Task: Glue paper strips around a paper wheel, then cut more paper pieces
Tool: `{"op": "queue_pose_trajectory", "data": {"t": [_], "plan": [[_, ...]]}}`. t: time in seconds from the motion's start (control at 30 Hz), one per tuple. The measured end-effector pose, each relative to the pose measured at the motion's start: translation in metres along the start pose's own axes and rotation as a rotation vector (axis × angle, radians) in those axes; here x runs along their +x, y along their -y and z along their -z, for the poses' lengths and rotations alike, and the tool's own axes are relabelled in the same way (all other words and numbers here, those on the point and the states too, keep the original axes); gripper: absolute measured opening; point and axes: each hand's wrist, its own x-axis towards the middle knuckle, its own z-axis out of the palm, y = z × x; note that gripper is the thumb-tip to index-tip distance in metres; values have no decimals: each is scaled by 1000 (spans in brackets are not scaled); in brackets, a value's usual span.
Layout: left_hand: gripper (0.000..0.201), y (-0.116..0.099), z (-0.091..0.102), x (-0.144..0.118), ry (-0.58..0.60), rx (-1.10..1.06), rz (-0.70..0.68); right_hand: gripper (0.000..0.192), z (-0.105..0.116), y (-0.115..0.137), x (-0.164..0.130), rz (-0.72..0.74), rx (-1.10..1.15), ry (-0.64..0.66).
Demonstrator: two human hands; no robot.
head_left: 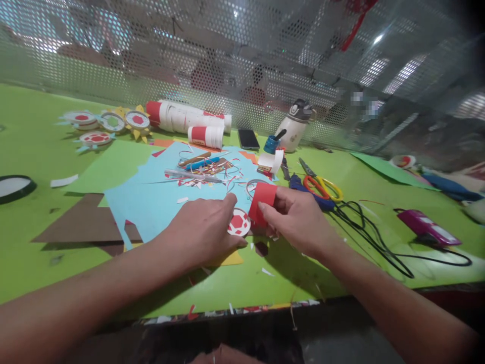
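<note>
Forearms (125,277) (382,298) over table edge (261,302), hands (202,225) (301,218) beyond

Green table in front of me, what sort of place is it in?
Probably a paper-craft workspace. The green table bears a light-blue sheet, scissors with orange and yellow handles, and decorated round pieces.

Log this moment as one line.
left hand: holding round red-and-white disc | right hand: holding red curved piece | nearby: light blue paper, scissors
</note>
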Motion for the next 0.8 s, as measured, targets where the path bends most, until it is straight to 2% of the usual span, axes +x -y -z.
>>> {"op": "queue_pose_trajectory", "data": {"t": [0.8], "plan": [[43,2,-4,-3,-60,44,-55,11,-6,-2,3,85,-111,-55]]}}
